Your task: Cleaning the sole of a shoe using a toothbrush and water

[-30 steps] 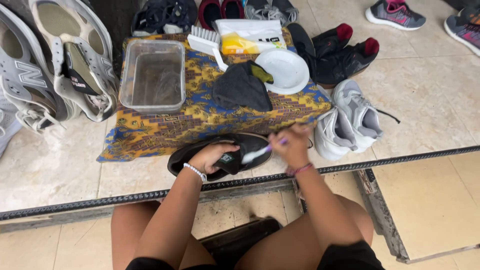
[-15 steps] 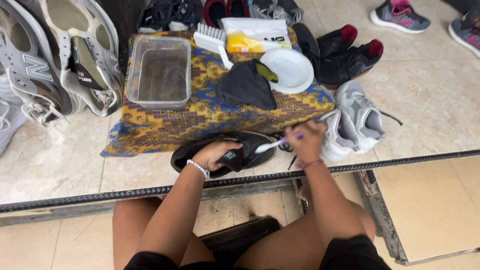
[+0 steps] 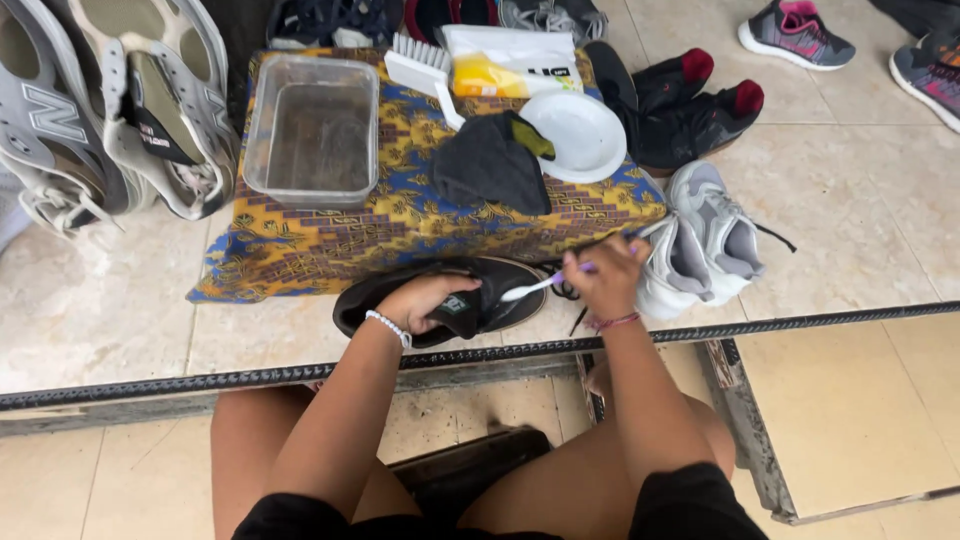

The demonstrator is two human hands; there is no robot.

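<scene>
A black shoe (image 3: 500,280) lies on its side on the tiled floor in front of a patterned cloth. My left hand (image 3: 425,298) presses down on the middle of it and holds it in place. My right hand (image 3: 608,275) grips a toothbrush (image 3: 540,285) with a purple and white handle; its head touches the shoe's right end. A beaded bracelet circles my left wrist and a red band my right.
On the patterned cloth (image 3: 330,240) stand a clear plastic tub (image 3: 312,130), a dark rag (image 3: 490,162), a white bowl (image 3: 583,133), a white scrub brush (image 3: 425,70) and a yellow-and-white packet. Grey sneakers (image 3: 705,240) lie right, black shoes (image 3: 690,105) behind them, light sneakers (image 3: 110,120) left. A metal rail (image 3: 200,380) crosses below.
My right hand has shifted a little to the right with the toothbrush, drawing its head along the shoe's right end. The left hand stays on the shoe.
</scene>
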